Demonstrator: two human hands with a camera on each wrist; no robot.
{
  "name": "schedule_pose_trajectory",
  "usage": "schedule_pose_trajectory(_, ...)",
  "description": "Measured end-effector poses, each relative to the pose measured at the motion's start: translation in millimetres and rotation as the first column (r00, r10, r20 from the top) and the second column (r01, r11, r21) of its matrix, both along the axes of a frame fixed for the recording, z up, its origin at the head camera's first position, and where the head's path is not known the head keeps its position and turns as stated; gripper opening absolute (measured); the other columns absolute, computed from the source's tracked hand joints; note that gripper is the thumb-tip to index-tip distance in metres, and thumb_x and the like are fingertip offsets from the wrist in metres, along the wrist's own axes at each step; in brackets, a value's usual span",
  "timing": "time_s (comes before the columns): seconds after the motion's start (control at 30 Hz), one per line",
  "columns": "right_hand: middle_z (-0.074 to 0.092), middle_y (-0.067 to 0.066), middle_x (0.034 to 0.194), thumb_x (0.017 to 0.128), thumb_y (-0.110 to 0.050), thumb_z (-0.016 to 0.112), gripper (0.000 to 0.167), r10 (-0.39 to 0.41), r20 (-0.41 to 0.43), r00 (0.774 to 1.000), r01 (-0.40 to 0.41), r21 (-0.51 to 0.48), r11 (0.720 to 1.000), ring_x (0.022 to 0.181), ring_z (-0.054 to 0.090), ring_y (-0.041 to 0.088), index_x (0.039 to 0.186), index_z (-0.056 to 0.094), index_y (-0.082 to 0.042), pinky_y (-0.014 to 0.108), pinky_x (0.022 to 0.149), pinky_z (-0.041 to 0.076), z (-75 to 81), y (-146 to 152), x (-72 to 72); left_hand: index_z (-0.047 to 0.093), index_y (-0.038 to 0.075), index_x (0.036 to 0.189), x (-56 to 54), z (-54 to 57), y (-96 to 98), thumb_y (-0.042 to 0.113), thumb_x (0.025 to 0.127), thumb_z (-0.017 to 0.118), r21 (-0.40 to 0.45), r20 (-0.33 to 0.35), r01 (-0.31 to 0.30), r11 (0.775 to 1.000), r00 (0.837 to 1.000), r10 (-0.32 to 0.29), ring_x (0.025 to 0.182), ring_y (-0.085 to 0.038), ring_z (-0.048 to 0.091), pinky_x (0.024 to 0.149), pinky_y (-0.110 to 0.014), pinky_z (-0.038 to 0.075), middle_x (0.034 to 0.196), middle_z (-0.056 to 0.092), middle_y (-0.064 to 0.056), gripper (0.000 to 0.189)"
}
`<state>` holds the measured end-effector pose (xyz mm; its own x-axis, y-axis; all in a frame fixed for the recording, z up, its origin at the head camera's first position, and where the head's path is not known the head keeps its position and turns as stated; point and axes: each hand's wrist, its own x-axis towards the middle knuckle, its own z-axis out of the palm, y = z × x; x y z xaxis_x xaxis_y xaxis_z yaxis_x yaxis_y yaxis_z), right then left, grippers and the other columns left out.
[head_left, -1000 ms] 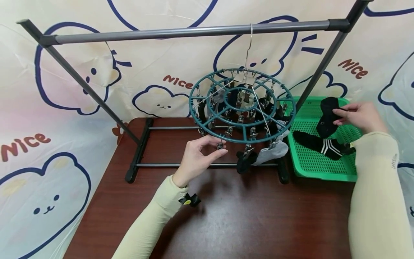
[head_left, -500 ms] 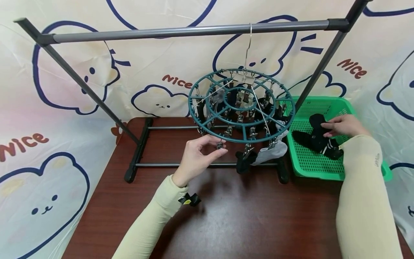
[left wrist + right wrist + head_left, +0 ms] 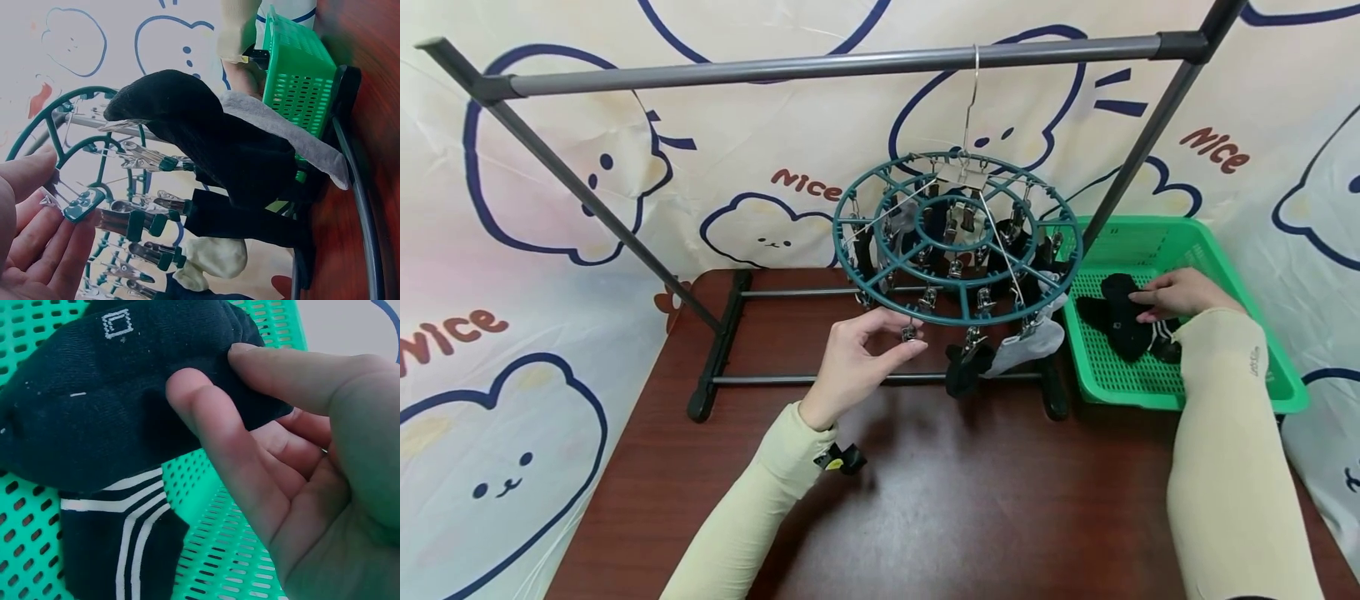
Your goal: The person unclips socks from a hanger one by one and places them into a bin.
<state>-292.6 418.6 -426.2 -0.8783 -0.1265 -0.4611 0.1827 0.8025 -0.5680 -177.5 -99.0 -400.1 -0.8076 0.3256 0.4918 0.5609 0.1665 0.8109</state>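
At the front rim of the round teal clip hanger [image 3: 958,321], my left hand [image 3: 861,354] pinches a metal clip [image 3: 78,200] between thumb and fingers. That clip has green tips and no sock in it. Over on the right, my right hand [image 3: 1180,296] reaches into the green basket [image 3: 1217,392] and holds a plain black sock [image 3: 119,394] by one end. Its thumb and a finger lie on top of the fabric, with other fingers underneath. A black sock with white stripes [image 3: 131,544] lies below it, partly covered.
From the grey rack bar [image 3: 722,73] the hanger hangs by a wire hook. Beside my left hand, a black sock [image 3: 967,371] and a grey sock [image 3: 1026,348] dangle from clips. More socks and clips hang behind. The rack stands on the dark wooden table [image 3: 970,500].
My right hand has moved left and lowered the plain black sock over the striped one in the basket. My left hand keeps its pinch on the clip.
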Motion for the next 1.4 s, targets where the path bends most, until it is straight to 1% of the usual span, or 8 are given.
schedule_pose_trajectory(0.2, 0.077, 0.004, 0.103, 0.109, -0.030, 0.053, 0.063, 0.004, 0.025, 1.000, -0.002, -0.062, 0.998, 0.091, 0.077, 0.016, 0.148, 0.039, 0.018, 0.049, 0.097, 0.055, -6.4, 1.2, -2.4, 0.076, 0.005, 0.107, -0.5, 2.4, 0.6, 0.008, 0.090, 0.081, 0.001, -0.008, 0.008, 1.000, 1.000, -0.008, 0.101, -0.013, 0.071, 0.071, -0.025, 0.049, 0.109, 0.079, -0.008, 0.018)
schedule_pose_trajectory(0.47, 0.060, 0.033, 0.130, 0.110, -0.020, 0.050, 0.059, -0.017, 0.023, 1.000, 0.020, -0.116, 0.993, 0.090, 0.075, 0.011, 0.150, 0.032, 0.019, 0.035, 0.085, 0.061, -11.4, 0.0, 0.9, 0.077, 0.005, 0.108, 0.8, 3.3, 0.7, 0.009, 0.090, 0.082, 0.001, -0.001, -0.007, 1.000, 1.000, 0.007, 0.094, -0.013, 0.070, 0.064, -0.025, 0.044, 0.108, 0.079, -0.009, 0.020)
schedule_pose_trajectory(0.7, 0.024, 0.043, 0.156, 0.113, -0.027, 0.041, 0.061, 0.038, 0.113, 0.993, -0.022, -0.135, 0.991, 0.115, 0.071, 0.025, 0.157, 0.024, 0.012, 0.055, 0.108, 0.049, -15.8, 3.9, -2.1, 0.077, 0.009, 0.108, 1.5, 2.4, -0.8, 0.009, 0.089, 0.082, -0.003, 0.000, -0.014, 1.000, 1.000, 0.014, 0.102, -0.015, 0.072, 0.082, -0.027, 0.054, 0.108, 0.079, -0.011, 0.019)
schedule_pose_trajectory(0.93, 0.015, 0.042, 0.161, 0.113, -0.032, 0.038, 0.066, 0.048, 0.182, 0.982, -0.023, -0.136, 0.990, 0.139, 0.050, 0.046, 0.159, 0.019, 0.012, 0.060, 0.115, 0.040, -19.8, 5.3, -4.2, 0.077, 0.006, 0.107, 1.8, 3.7, -1.3, 0.009, 0.089, 0.082, -0.004, -0.010, -0.015, 1.000, 1.000, 0.015, 0.102, -0.014, 0.071, 0.086, -0.027, 0.055, 0.108, 0.079, -0.010, 0.019)
schedule_pose_trajectory(1.03, 0.012, 0.042, 0.161, 0.114, -0.029, 0.037, 0.067, 0.045, 0.199, 0.979, -0.013, -0.161, 0.987, 0.136, 0.056, 0.039, 0.160, 0.010, 0.012, 0.058, 0.115, 0.041, -18.3, 5.5, -3.4, 0.077, 0.009, 0.107, 2.0, 3.7, -1.3, 0.010, 0.089, 0.082, 0.000, -0.011, -0.020, 1.000, 1.000, 0.020, 0.102, -0.014, 0.072, 0.086, -0.028, 0.055, 0.108, 0.079, -0.007, 0.019)
schedule_pose_trajectory(1.13, 0.008, 0.044, 0.161, 0.113, -0.024, 0.037, 0.069, 0.037, 0.210, 0.977, 0.008, -0.210, 0.978, 0.119, 0.067, 0.017, 0.160, 0.000, 0.011, 0.050, 0.112, 0.047, -16.5, 5.8, -2.3, 0.077, 0.009, 0.107, 2.1, 3.4, -1.4, 0.010, 0.089, 0.083, 0.003, -0.013, -0.021, 1.000, 1.000, 0.022, 0.101, -0.015, 0.072, 0.087, -0.028, 0.055, 0.108, 0.079, -0.008, 0.019)
schedule_pose_trajectory(1.23, 0.002, 0.046, 0.161, 0.113, -0.019, 0.037, 0.070, 0.026, 0.217, 0.976, 0.034, -0.269, 0.963, 0.100, 0.064, -0.007, 0.160, -0.006, 0.010, 0.038, 0.105, 0.054, -16.3, 6.3, -1.9, 0.077, 0.007, 0.108, 2.0, 3.0, -2.2, 0.009, 0.089, 0.082, 0.002, -0.013, -0.021, 1.000, 1.000, 0.021, 0.100, -0.015, 0.071, 0.087, -0.028, 0.055, 0.108, 0.079, -0.009, 0.020)
schedule_pose_trajectory(1.4, -0.003, 0.047, 0.160, 0.113, -0.017, 0.038, 0.071, 0.025, 0.205, 0.978, 0.041, -0.309, 0.950, 0.094, 0.062, -0.011, 0.159, -0.008, 0.010, 0.032, 0.102, 0.056, -16.1, 6.2, -1.0, 0.075, 0.006, 0.110, 1.5, 3.2, -3.6, 0.008, 0.090, 0.080, 0.004, -0.009, -0.010, 1.000, 1.000, 0.010, 0.099, -0.014, 0.070, 0.086, -0.028, 0.054, 0.109, 0.078, -0.007, 0.021)
